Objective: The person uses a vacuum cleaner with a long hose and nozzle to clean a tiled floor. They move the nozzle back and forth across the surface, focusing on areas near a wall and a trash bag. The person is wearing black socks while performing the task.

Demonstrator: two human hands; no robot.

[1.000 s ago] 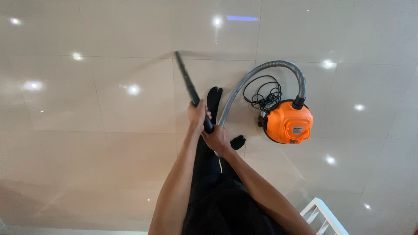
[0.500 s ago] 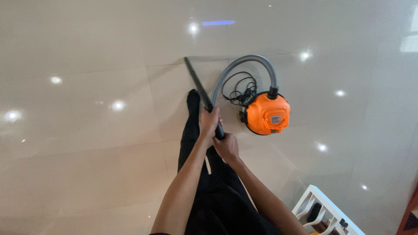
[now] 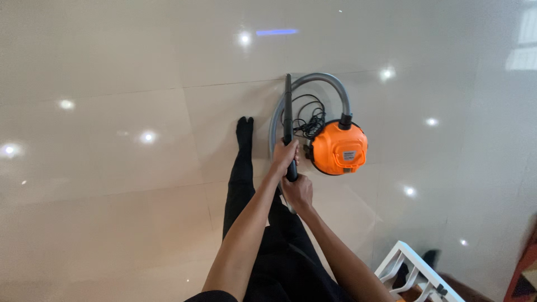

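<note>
1. Head view: left hand [image 3: 284, 156] and right hand [image 3: 298, 192] were both clamped on the black wand [image 3: 288, 120], mid-sweep over the tiled floor [image 3: 112, 168].
2. Beside it sat the orange vacuum [image 3: 338, 148], its grey hose [image 3: 330, 84] arching over; the next stroke likely needed clearance from it.

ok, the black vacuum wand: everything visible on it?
The long, slim black vacuum wand looks like matte rigid plastic. It points away from the person, almost straight up the picture, its far end over the beige glossy tile floor. The left hand grips its middle, the right hand its near end. It crosses the grey ribbed hose, beside the round orange vacuum body.
</note>
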